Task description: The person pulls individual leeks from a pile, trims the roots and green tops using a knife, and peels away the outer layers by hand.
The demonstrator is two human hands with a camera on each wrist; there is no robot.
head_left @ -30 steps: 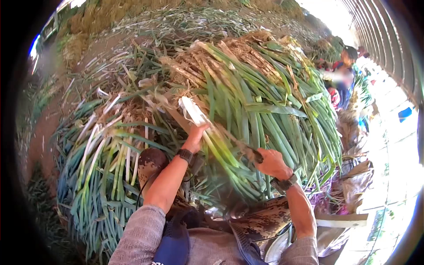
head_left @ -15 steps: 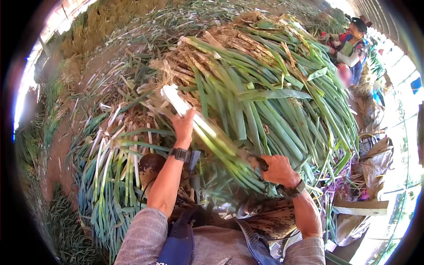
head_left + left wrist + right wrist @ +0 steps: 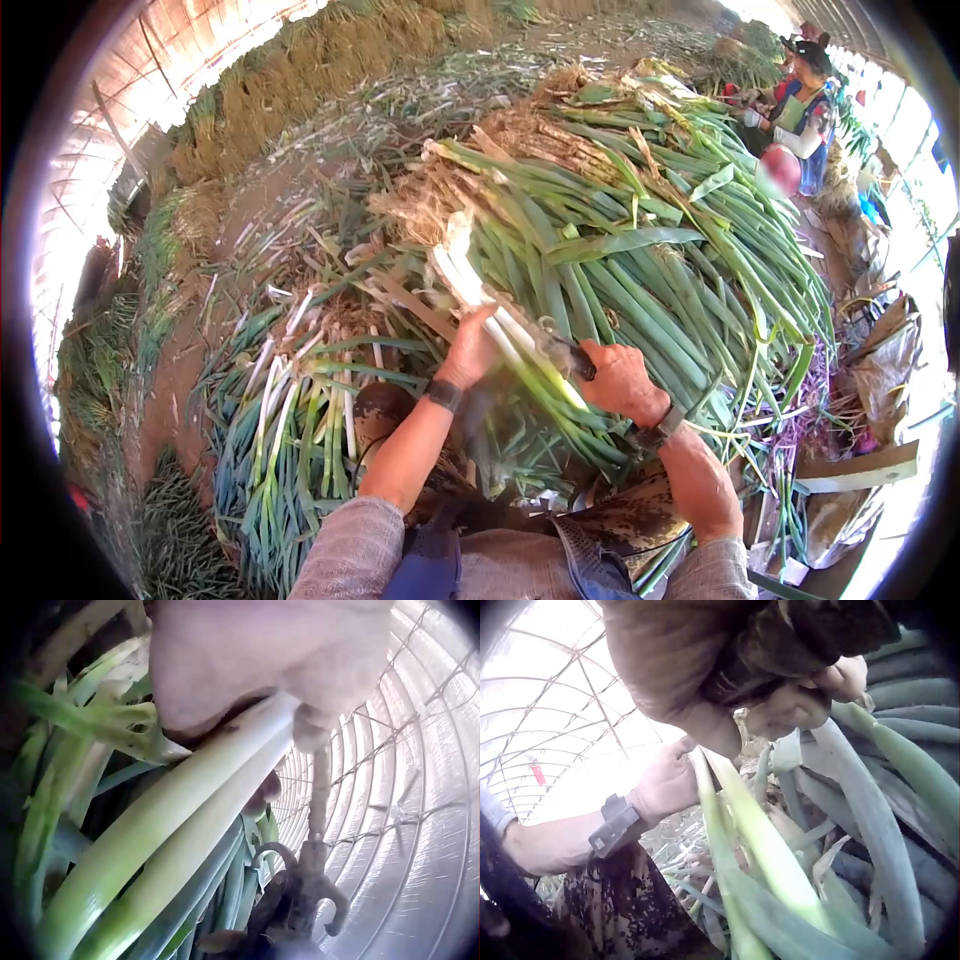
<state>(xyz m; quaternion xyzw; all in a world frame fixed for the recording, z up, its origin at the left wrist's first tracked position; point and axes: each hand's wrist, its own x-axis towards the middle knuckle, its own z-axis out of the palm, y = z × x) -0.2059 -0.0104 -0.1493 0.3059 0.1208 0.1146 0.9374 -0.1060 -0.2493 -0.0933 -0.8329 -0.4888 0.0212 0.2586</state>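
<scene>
My left hand [image 3: 470,350] grips a small bunch of long green onions [image 3: 515,340] by their white shafts, the rooty ends pointing away from me. Two pale stalks [image 3: 180,795] run out from under that hand [image 3: 225,675] in the left wrist view. My right hand [image 3: 622,380] is curled round the dark handle [image 3: 578,362] of a tool whose narrow front part, blurred, lies against the stalks. Seen from the right wrist, the right hand [image 3: 675,667] grips the dark handle over the stalks [image 3: 769,847], with the left hand [image 3: 664,784] beyond.
A big heap of untrimmed green onions [image 3: 650,320] lies ahead and to the right. Cleaner ones [image 3: 280,430] fan out at the left. Another person [image 3: 805,110] works at the far right. A pale board [image 3: 860,468] sticks out at lower right.
The head view has swung, shifting the scene rightward. My right hand moved down the stalks toward the leaves, then back nearer my left hand. Both hands keep their grips.
</scene>
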